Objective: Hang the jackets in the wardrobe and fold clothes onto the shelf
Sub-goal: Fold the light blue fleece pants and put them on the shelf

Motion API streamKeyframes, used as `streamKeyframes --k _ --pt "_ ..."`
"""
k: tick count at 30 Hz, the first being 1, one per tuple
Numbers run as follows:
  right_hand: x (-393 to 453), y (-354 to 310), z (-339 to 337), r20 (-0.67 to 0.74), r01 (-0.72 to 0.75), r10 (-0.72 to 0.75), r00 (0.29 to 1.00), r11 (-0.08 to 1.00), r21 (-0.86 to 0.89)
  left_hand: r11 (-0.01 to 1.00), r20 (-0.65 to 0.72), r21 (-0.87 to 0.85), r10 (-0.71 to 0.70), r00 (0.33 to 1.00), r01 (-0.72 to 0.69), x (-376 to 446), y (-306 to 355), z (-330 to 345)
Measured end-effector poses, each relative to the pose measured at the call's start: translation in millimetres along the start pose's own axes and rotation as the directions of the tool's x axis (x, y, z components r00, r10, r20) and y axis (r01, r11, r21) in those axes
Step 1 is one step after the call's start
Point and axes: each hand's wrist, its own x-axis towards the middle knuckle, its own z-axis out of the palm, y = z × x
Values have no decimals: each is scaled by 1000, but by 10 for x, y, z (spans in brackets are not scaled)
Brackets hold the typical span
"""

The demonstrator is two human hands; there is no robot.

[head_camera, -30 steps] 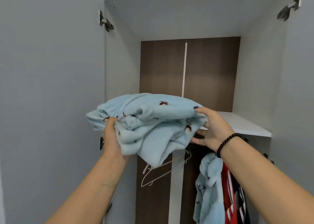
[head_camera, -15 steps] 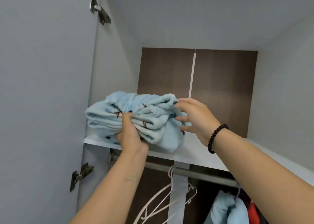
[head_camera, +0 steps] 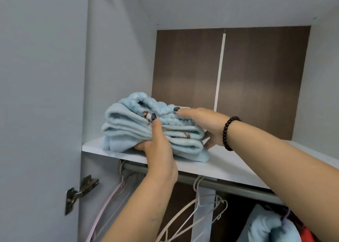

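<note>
A folded light-blue fleece garment with small dark marks lies on the left end of the white wardrobe shelf. My left hand grips its front edge, thumb on top and fingers underneath. My right hand, with a dark bead bracelet at the wrist, holds the bundle's right side, fingers laid flat across the top and thumb under the folds.
Below the shelf runs a grey hanging rail with bare wire hangers. A light-blue jacket and a red garment hang at the lower right. A door hinge sticks out on the left panel. Brown back panel behind.
The folded blue garment went from chest height up onto the shelf and now rests at its left end. Both hands stayed on it; the right hand flattened over the top.
</note>
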Motion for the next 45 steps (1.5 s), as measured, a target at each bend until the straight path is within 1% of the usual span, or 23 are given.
streamKeyframes --k 2,4,7,9,11,12,14,15,17,19,21,25,27,29,30,32,35,37,40,43,45 --pt "95 -12 99 -2 115 -116 993 992 -49 997 54 76 -37 998 33 96 47 17" --pt "167 -24 195 15 220 -220 975 970 -105 990 64 122 -73 995 65 250 142 -13" --pt "253 -61 352 32 250 -251 968 930 -268 969 81 187 -181 980 164 498 408 -105" --pt "299 -84 456 55 244 -239 969 913 -327 939 70 275 -234 970 207 618 579 -175" --pt "351 -107 562 88 229 -212 973 903 -364 904 42 382 -222 974 190 675 693 -217" --pt "374 -120 601 109 237 -210 971 879 -413 890 25 425 -190 981 162 679 721 -232" --pt "432 -161 638 154 283 -237 959 796 -534 852 -5 518 -85 996 75 641 722 -244" --pt "461 -176 627 172 318 -269 948 767 -557 825 -10 564 -36 999 35 604 700 -247" --pt "498 -199 575 215 379 -312 925 752 -540 775 5 632 20 1000 -19 508 632 -255" --pt "538 -184 537 239 424 -350 906 747 -512 727 48 684 42 998 -63 401 572 -253" --pt "580 -113 511 210 433 -379 901 771 -467 700 70 708 53 996 -87 313 544 -231" --pt "557 96 426 140 370 -347 927 905 -211 656 33 753 26 999 -42 177 545 -181" --pt "501 188 373 117 365 -350 929 920 -142 636 38 771 10 999 -36 83 555 -167" --pt "399 251 336 109 391 -379 919 909 -143 599 63 798 12 998 -58 21 563 -195" --pt "331 293 316 109 407 -394 913 900 -158 565 76 822 20 997 -74 -23 571 -209" --pt "174 394 310 89 437 -428 899 877 -200 466 94 879 44 995 -103 -157 607 -247" --pt "-135 547 360 55 511 -512 857 830 -224 229 118 964 75 990 -132 -422 682 -327" --pt "-353 647 423 41 580 -584 811 792 -189 99 127 986 106 986 -138 -645 754 -401" --pt "-647 845 533 19 661 -663 748 743 -106 -25 174 985 120 977 -173 -1031 867 -596" --pt "-867 1118 720 49 679 -678 734 733 -36 -200 217 960 101 971 -194 -1401 997 -866" --pt "-980 1290 867 92 652 -647 757 758 -31 -300 216 935 58 975 -189 -1595 1080 -1075"
